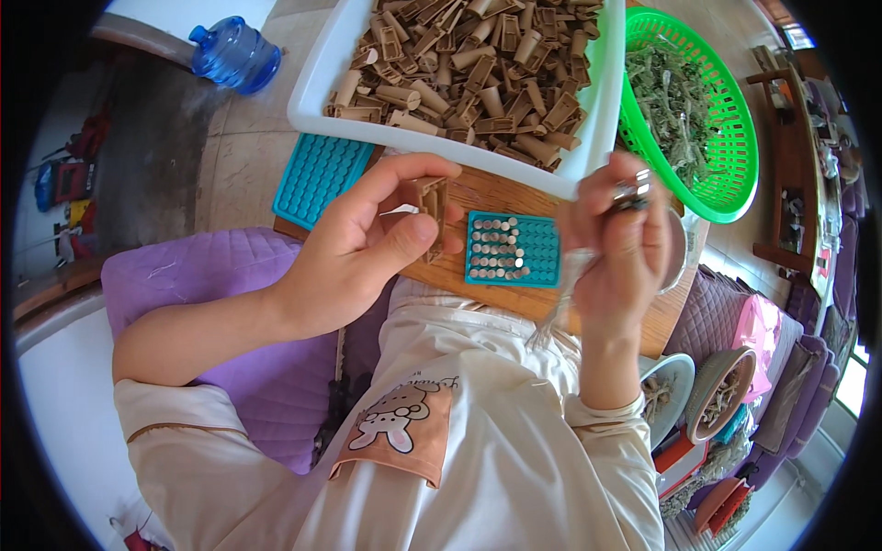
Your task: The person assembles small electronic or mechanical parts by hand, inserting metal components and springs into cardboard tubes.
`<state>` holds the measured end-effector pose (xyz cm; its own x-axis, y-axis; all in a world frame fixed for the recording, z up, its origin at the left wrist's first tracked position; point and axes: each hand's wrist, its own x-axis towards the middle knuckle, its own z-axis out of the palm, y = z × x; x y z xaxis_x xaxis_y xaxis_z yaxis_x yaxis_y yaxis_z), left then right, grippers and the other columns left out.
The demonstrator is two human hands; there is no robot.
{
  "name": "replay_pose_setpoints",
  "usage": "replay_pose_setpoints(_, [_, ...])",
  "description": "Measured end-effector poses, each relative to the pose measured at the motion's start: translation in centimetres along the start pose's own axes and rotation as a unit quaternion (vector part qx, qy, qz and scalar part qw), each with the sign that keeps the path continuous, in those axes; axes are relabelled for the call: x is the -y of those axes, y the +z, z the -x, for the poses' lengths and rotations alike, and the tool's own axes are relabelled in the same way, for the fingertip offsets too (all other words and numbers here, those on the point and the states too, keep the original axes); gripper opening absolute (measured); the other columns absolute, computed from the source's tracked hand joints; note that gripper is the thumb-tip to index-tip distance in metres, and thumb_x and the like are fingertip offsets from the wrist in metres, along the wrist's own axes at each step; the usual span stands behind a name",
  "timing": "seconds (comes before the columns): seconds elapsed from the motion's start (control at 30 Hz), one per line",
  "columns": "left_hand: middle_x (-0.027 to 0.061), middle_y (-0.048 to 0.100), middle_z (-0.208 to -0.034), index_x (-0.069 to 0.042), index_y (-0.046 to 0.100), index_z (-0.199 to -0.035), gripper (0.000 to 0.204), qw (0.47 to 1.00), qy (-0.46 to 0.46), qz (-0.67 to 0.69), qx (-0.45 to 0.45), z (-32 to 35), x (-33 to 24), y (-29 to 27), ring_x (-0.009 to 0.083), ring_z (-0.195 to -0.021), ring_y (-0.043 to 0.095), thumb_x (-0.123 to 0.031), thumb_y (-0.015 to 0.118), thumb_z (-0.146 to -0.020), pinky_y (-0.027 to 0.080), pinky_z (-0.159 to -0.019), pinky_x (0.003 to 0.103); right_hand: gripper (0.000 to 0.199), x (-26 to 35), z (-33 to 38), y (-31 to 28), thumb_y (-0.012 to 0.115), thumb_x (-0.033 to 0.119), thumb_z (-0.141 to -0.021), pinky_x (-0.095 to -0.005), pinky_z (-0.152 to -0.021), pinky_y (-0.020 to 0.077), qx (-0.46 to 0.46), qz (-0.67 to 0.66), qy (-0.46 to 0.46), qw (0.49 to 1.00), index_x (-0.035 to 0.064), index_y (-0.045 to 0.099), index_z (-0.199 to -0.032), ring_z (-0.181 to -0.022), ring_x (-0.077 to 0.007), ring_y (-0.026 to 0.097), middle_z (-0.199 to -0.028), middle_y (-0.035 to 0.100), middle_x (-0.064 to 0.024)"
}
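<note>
My left hand [367, 243] pinches a brown hollow half-tube piece [432, 220] between thumb and fingers, its open side showing. To the right, my right hand [625, 239] is raised and closed round a small shiny metal piece [632, 191]; blur keeps me from telling its kind. A wispy grey-green tuft [557, 317] hangs beside that hand's wrist, and I cannot tell whether the hand holds it. Between the hands, a teal tray with round hollows [544, 241] lies on the wooden table [450, 271], with rows of small pale round pellets [496, 250] in its left part.
Beyond the hands stands a white bin [317, 101] heaped with brown tube pieces [478, 73]. At its right is a green basket [742, 138] of dried herbs [666, 110]. A second teal tray [322, 179] lies left. Two bowls [684, 367] [706, 432] stand lower right.
</note>
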<state>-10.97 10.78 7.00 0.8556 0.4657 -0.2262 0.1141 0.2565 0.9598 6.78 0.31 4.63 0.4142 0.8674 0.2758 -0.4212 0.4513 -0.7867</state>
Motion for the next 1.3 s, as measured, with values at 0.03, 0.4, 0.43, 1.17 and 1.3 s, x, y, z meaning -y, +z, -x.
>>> replay_pose_setpoints(0.03, [0.0090,0.050,-0.099,-0.006,0.033,-0.119,0.043,1.000,0.000,-0.003,0.007,-0.1,0.1,-0.2,0.0161,-0.089,0.054,-0.029,0.047,-0.085,0.043,-0.077,0.028,0.038,-0.8,0.6,0.4,0.047,0.024,-0.086,-0.0177,-0.052,0.0336,0.006,-0.010,0.038,0.999,-0.0027,0.043,-0.113,-0.058,-0.0056,0.039,-0.082,0.052,-0.0025])
replay_pose_setpoints(0.4, [0.0093,0.050,-0.102,-0.004,0.035,-0.118,0.048,0.997,0.062,-0.040,-0.018,0.4,0.2,0.0,0.0146,-0.093,0.052,-0.021,0.057,-0.080,0.044,-0.081,0.028,0.011,-2.9,2.6,4.4,0.054,0.006,-0.081,-0.0158,-0.050,0.0381,-0.070,0.208,0.053,0.974,-0.0005,0.045,-0.084,-0.059,-0.0046,0.051,-0.069,0.052,-0.0016])
replay_pose_setpoints(0.43, [0.0093,0.050,-0.102,-0.004,0.036,-0.118,0.048,0.997,0.071,-0.042,-0.012,0.4,0.4,-0.1,0.0143,-0.093,0.052,-0.020,0.058,-0.079,0.044,-0.082,0.028,0.012,-2.9,2.5,4.7,0.054,0.006,-0.081,-0.0155,-0.050,0.0372,-0.072,0.220,0.043,0.972,-0.0007,0.045,-0.083,-0.058,-0.0041,0.049,-0.068,0.052,-0.0013])
replay_pose_setpoints(1.17, [0.0107,0.052,-0.100,-0.003,0.036,-0.115,0.049,0.989,0.140,-0.056,0.005,0.5,0.8,-0.1,0.0134,-0.088,0.053,-0.020,0.060,-0.076,0.045,-0.077,0.025,0.016,-4.3,3.0,6.4,0.062,-0.007,-0.068,-0.0201,-0.045,0.0365,-0.137,0.329,-0.162,0.920,-0.0027,0.055,-0.082,-0.051,-0.0092,0.047,-0.067,0.057,-0.0071])
replay_pose_setpoints(1.3, [0.0102,0.053,-0.099,-0.003,0.037,-0.114,0.047,0.989,0.134,-0.057,-0.011,0.6,0.9,0.0,0.0124,-0.086,0.053,-0.020,0.060,-0.077,0.045,-0.075,0.025,0.015,-4.8,2.4,6.0,0.063,-0.006,-0.067,-0.0225,-0.048,0.0408,-0.083,0.360,-0.206,0.906,-0.0018,0.057,-0.081,-0.056,-0.0115,0.050,-0.070,0.057,-0.0074])
